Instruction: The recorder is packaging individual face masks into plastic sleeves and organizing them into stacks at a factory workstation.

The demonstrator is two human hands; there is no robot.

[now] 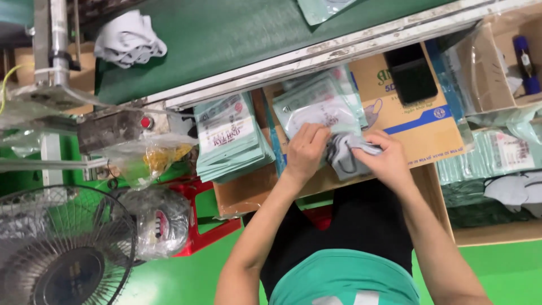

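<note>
The single camera sits on the person's head and looks steeply down from close range over both forearms onto the cardboard worktop (pixel 248 192), with the green conveyor belt (pixel 226 34) along the top edge and the green floor (pixel 502 271) at the bottom.

Left arm: bare, extended up and inward from the lower frame edge, elbow slightly bent.
Left hand (pixel 305 149): held palm down, fingers curled in a pinch.
Right arm: bare, angled up and inward from the lower right.
Right hand (pixel 387 158): fingers bent in a grip, thumb hidden, so the closure is probably full.
Spacing: the hands are held close together, knuckles nearly meeting.
</note>
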